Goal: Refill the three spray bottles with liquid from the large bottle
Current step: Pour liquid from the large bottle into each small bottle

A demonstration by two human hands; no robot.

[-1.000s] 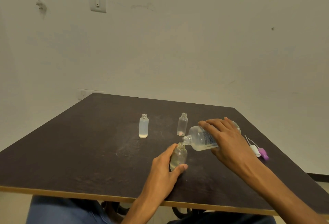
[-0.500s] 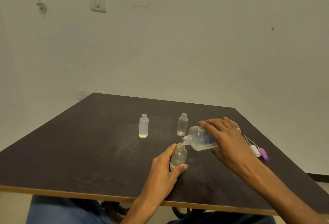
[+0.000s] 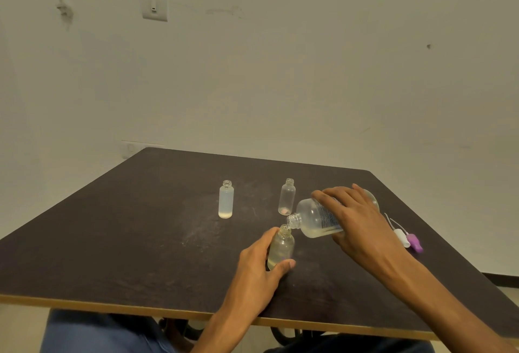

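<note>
On the dark table (image 3: 118, 240) the left hand (image 3: 254, 271) curls thumb and fingers round a small spray bottle (image 3: 280, 248) standing upright near the front edge, while the right hand (image 3: 358, 222), fingers spread over the top, grips the large bottle (image 3: 314, 219) tipped almost flat – its mouth touching the small bottle's neck from about 1 o'clock. Two more open spray bottles stand behind – a frosted one (image 3: 225, 199) at 10 o'clock and a clear one (image 3: 287, 197) at 12 o'clock – and a white spray cap (image 3: 400, 236) and a purple spray cap (image 3: 415, 243) lie together at 3 o'clock
</note>
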